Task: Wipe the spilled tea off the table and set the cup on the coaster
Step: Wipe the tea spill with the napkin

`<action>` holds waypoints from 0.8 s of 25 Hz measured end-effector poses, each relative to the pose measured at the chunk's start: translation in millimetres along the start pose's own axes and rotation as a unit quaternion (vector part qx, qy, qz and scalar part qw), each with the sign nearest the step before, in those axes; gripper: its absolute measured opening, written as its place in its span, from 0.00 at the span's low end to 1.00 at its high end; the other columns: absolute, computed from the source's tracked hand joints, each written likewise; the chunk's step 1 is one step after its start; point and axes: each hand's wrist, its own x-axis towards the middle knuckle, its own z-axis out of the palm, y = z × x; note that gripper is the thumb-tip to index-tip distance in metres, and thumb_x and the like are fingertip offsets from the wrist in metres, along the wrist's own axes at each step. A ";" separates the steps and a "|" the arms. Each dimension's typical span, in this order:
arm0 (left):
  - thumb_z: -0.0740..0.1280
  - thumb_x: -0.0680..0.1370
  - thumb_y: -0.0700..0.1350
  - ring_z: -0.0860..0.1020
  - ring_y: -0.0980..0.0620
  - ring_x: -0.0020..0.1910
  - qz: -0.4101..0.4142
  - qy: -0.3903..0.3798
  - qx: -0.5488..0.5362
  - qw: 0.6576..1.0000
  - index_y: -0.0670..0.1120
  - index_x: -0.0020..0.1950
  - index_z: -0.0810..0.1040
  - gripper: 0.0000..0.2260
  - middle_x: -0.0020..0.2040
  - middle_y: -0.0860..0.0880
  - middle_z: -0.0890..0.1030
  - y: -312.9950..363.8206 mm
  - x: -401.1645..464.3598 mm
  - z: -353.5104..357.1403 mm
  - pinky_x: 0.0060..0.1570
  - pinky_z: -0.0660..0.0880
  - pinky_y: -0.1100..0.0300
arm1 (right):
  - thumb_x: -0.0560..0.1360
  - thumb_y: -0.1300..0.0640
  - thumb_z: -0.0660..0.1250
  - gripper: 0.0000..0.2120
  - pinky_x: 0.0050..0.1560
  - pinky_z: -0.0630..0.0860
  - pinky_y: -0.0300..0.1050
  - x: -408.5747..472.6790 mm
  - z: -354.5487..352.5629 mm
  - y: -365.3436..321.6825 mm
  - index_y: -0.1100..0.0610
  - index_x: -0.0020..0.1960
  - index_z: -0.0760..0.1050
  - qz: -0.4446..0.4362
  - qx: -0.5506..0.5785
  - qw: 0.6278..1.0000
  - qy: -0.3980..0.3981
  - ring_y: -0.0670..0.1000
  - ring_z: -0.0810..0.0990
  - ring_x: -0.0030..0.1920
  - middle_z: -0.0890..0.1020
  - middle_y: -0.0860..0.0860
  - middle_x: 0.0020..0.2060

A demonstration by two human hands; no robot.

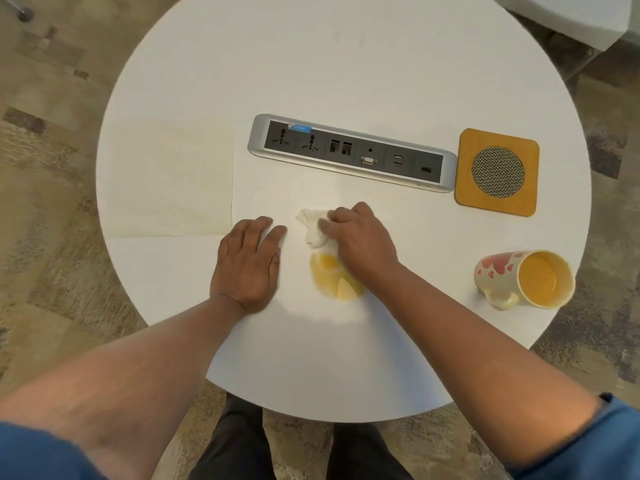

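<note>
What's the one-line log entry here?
right hand grips tissue | tea spill remains | left hand flat | cup tipped, off coaster

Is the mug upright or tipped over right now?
Tipped: the mug lies on its side on the table, mouth facing the camera, handle down.

No legible text anywhere.

place: office meeting room | cues: round white table (346,64) with built-in socket panel (349,153); patterned carpet (52,168)
</note>
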 end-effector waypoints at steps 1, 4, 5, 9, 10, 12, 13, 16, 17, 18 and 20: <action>0.58 0.80 0.47 0.68 0.38 0.69 0.000 0.000 0.000 1.000 0.49 0.71 0.73 0.20 0.72 0.46 0.70 0.1 0.1 0.1 0.64 0.68 0.43 | 0.74 0.62 0.62 0.12 0.38 0.73 0.49 -1.8 0.0 -2.7 0.53 0.54 0.80 -0.022 -0.005 1.000 -0.011 0.54 0.67 0.45 0.79 0.47 0.46; 0.58 0.80 0.47 0.68 0.38 0.69 0.001 -0.001 0.003 1.000 0.49 0.72 0.73 0.20 0.72 0.47 0.70 0.1 -0.3 -0.2 0.64 0.68 0.43 | 0.74 0.61 0.62 0.13 0.36 0.70 0.44 -16.4 1.0 -2.2 0.53 0.53 0.82 -0.050 0.016 0.998 -0.037 0.53 0.66 0.45 0.80 0.47 0.46; 0.58 0.80 0.47 0.68 0.38 0.69 0.000 -0.002 0.003 1.000 0.49 0.72 0.73 0.20 0.72 0.46 0.70 0.1 0.0 -0.3 0.64 0.68 0.43 | 0.73 0.61 0.63 0.13 0.36 0.71 0.44 -21.5 1.2 0.1 0.52 0.52 0.83 -0.061 0.031 0.997 -0.045 0.53 0.66 0.45 0.81 0.46 0.46; 0.58 0.80 0.47 0.67 0.39 0.69 -0.005 -0.010 0.003 1.000 0.49 0.72 0.72 0.20 0.72 0.47 0.70 1.0 0.5 -1.2 0.65 0.67 0.43 | 0.70 0.68 0.65 0.18 0.44 0.75 0.46 -28.5 -8.1 7.9 0.51 0.51 0.86 -0.042 0.133 0.985 -0.106 0.55 0.76 0.46 0.85 0.49 0.50; 0.58 0.80 0.47 0.67 0.39 0.69 -0.008 -0.012 0.002 1.000 0.50 0.72 0.72 0.20 0.72 0.47 0.70 1.0 0.7 -1.2 0.65 0.66 0.43 | 0.71 0.69 0.64 0.18 0.45 0.75 0.44 -28.7 -13.4 10.3 0.52 0.51 0.86 0.009 0.190 0.976 -0.107 0.55 0.79 0.47 0.86 0.49 0.49; 0.58 0.80 0.47 0.66 0.39 0.70 -0.011 -0.017 0.000 1.000 0.50 0.72 0.72 0.20 0.72 0.47 0.69 1.2 0.8 -1.4 0.65 0.65 0.43 | 0.72 0.70 0.64 0.17 0.44 0.77 0.43 -28.4 -28.9 15.3 0.52 0.49 0.85 0.153 0.350 0.921 -0.081 0.50 0.82 0.43 0.86 0.50 0.45; 0.57 0.80 0.47 0.66 0.39 0.70 -0.012 -0.019 0.000 1.000 0.50 0.72 0.72 0.20 0.73 0.47 0.69 1.2 0.7 -1.4 0.65 0.65 0.44 | 0.73 0.71 0.64 0.18 0.40 0.78 0.43 -28.5 -36.7 18.3 0.52 0.49 0.84 0.212 0.436 0.872 -0.059 0.49 0.82 0.40 0.86 0.50 0.42; 0.57 0.80 0.47 0.66 0.40 0.70 -0.010 -0.021 0.000 1.000 0.50 0.72 0.71 0.20 0.72 0.47 0.69 1.1 1.0 -2.0 0.65 0.66 0.44 | 0.75 0.76 0.59 0.26 0.31 0.75 0.39 -28.6 -51.5 28.7 0.46 0.53 0.81 0.304 0.569 0.764 -0.030 0.46 0.80 0.34 0.84 0.48 0.38; 0.58 0.80 0.47 0.66 0.40 0.70 -0.010 -0.022 -0.001 1.000 0.50 0.72 0.71 0.20 0.72 0.47 0.69 1.3 1.1 -2.0 0.65 0.66 0.43 | 0.75 0.76 0.58 0.28 0.30 0.75 0.39 -29.0 -54.2 31.7 0.44 0.52 0.81 0.315 0.567 0.761 -0.028 0.46 0.79 0.35 0.84 0.46 0.39; 0.58 0.80 0.47 0.66 0.39 0.70 -0.011 -0.022 -0.002 1.000 0.50 0.72 0.71 0.20 0.73 0.47 0.69 1.5 0.9 -1.9 0.65 0.66 0.43 | 0.75 0.76 0.59 0.28 0.29 0.76 0.39 -29.1 -55.6 35.1 0.43 0.52 0.81 0.321 0.559 0.764 -0.020 0.45 0.79 0.37 0.83 0.44 0.40; 0.58 0.80 0.46 0.65 0.39 0.70 -0.012 -0.020 -0.004 1.000 0.50 0.72 0.72 0.20 0.73 0.47 0.69 1.5 0.7 -1.8 0.65 0.66 0.43 | 0.75 0.74 0.62 0.24 0.31 0.76 0.40 -29.2 -56.0 40.5 0.45 0.49 0.83 0.329 0.540 0.775 0.001 0.46 0.80 0.41 0.83 0.43 0.43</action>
